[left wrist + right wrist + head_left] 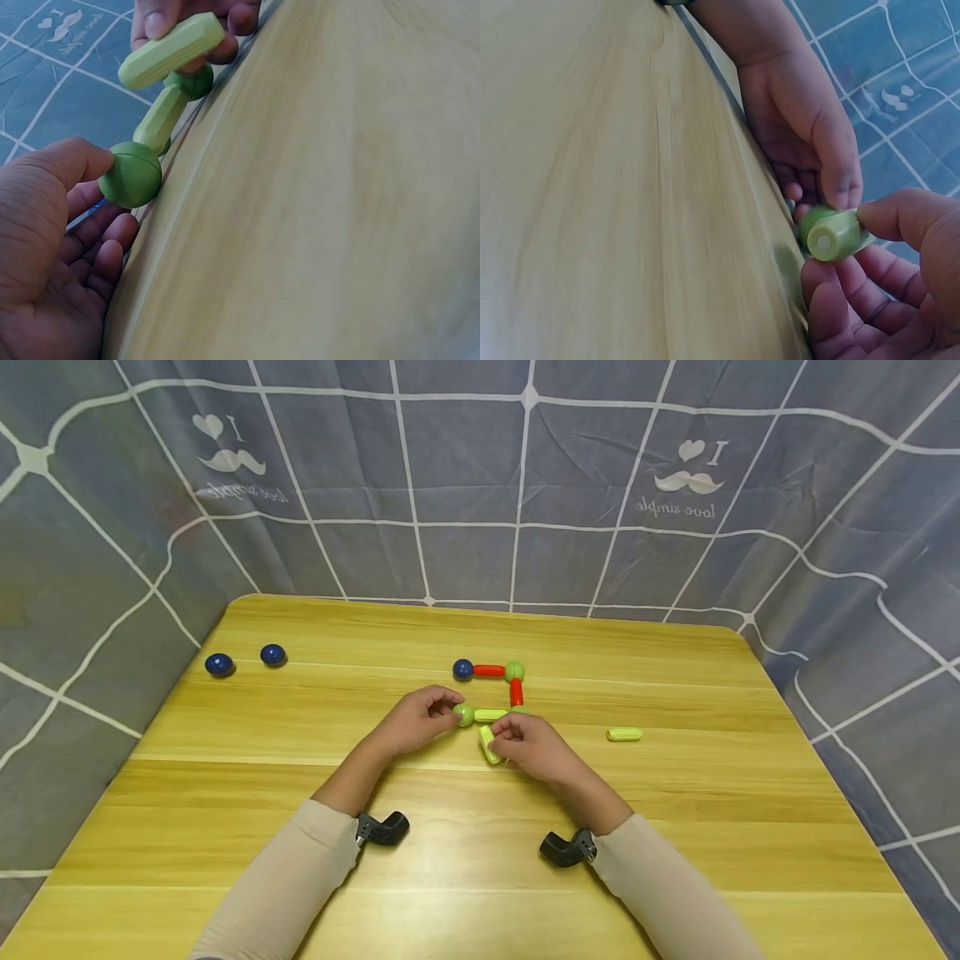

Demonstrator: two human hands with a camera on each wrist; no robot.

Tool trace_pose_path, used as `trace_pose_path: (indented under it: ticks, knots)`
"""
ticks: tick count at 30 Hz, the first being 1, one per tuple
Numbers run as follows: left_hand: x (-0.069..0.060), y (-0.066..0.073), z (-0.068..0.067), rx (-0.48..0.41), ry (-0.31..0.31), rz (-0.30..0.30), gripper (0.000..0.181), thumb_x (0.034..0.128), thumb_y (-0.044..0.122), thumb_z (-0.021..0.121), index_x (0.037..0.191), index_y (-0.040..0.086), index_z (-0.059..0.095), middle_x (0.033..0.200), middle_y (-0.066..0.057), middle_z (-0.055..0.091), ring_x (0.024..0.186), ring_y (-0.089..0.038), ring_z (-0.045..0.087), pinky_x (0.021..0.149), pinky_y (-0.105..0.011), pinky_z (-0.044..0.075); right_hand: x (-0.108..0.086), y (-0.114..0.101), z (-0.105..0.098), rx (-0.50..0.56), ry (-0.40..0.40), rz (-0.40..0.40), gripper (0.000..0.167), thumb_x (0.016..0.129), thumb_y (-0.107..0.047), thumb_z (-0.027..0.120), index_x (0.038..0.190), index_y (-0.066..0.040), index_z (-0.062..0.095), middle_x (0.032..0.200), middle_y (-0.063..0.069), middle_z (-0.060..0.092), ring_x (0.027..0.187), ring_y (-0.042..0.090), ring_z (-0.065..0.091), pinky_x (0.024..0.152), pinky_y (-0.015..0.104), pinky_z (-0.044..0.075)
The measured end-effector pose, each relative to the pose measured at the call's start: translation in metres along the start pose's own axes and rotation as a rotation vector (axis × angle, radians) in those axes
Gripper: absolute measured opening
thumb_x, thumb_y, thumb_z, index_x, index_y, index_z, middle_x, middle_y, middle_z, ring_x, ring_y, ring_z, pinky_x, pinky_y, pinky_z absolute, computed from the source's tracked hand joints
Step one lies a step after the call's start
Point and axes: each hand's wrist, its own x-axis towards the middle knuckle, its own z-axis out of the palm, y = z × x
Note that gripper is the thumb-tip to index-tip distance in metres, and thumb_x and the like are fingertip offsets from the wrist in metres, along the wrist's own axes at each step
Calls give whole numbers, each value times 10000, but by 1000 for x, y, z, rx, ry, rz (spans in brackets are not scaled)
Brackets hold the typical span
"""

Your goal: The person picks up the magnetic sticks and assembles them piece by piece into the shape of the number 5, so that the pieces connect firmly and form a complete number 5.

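Observation:
My left hand [416, 724] pinches a green ball [465, 715] between thumb and fingers, at the left end of a joined chain. From that ball a light green rod [491, 715] runs right to another green ball, partly hidden behind my right hand [536, 747]. A loose light green rod [489, 745] is pinched in my right hand, tilted just in front of the chain. In the right wrist view, this rod's end [825, 242] shows a small silvery disc. The chain continues through a red rod [517, 692], a green ball [514, 671] and a second red rod [489, 671] to a blue ball [462, 670].
Another light green rod [624, 734] lies to the right of my right hand. Two dark blue balls [220, 665] [273, 655] sit near the left edge of the wooden table [465, 868]. Behind the table hangs a grey curtain [472, 468] with white lines.

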Motion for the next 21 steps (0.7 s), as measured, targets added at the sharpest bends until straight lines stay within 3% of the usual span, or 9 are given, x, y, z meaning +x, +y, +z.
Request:
trace_pose_path:
  ticks: [11,21]
  knots:
    - [1,-1,0,-8,-1,6,283,940,154,661,1198,36,663,992,-71,644,913,-208,584,817,-346,487,11,-7,16,132,-4,73,214,925,-53,673,1099,48,601,841,81,612,744,173,615,690,309,559]
    - [0,-2,1,-4,-2,3,277,950,167,654,1196,40,663,989,-66,644,912,-201,583,820,-345,484,16,-13,26,178,-12,119,215,933,-33,659,1115,48,577,821,102,629,700,180,630,657,291,564]
